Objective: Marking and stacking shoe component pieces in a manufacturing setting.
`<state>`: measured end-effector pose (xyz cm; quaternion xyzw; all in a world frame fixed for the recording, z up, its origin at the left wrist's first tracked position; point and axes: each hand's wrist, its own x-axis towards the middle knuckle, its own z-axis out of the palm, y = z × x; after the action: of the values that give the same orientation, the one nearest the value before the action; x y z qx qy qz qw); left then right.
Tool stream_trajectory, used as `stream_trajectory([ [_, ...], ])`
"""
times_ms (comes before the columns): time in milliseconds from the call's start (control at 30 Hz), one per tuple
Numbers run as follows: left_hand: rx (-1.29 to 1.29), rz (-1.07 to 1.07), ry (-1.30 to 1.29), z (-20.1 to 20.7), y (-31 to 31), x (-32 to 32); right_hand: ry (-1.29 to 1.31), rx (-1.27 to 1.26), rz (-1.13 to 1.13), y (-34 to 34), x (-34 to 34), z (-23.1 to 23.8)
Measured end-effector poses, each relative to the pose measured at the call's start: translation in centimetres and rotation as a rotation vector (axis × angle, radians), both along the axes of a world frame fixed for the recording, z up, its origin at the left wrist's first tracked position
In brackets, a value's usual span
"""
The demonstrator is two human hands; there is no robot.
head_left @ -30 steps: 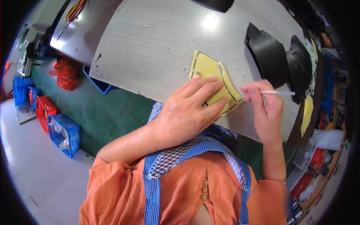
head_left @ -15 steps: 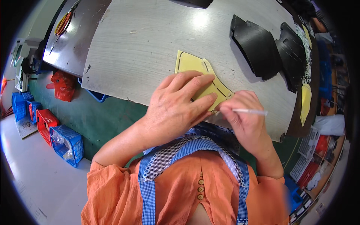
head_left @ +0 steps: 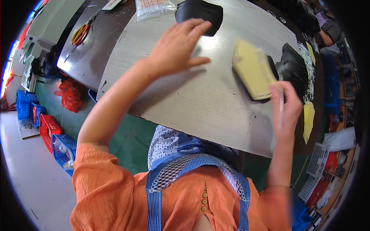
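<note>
Spreads freed left hand [head_left: 175, 48] near far edge of worktop [head_left: 216, 111]; grips shifted flat yellow panel [head_left: 252, 67], slim white pen [head_left: 281, 107] in right hand [head_left: 292, 107].

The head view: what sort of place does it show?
Probably a workshop: black shaped pieces lie on a pale worktable, orange-handled scissors rest on the darker table, and red and blue plastic crates stand at left.
</note>
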<state>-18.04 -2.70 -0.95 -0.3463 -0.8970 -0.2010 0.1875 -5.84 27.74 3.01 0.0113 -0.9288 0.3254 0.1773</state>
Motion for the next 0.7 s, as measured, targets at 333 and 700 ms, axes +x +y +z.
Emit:
stream_trajectory([
  [333,-0.116,-0.137,-0.382,1.5,-1.1,15.8,-0.25,-0.536,0.033,0.1,4.7,-1.3],
  [700,0.229,-0.129,-0.277,-1.1,3.6,17.2,-0.171,0.058,0.322,-4.2,5.1,-2.2],
])
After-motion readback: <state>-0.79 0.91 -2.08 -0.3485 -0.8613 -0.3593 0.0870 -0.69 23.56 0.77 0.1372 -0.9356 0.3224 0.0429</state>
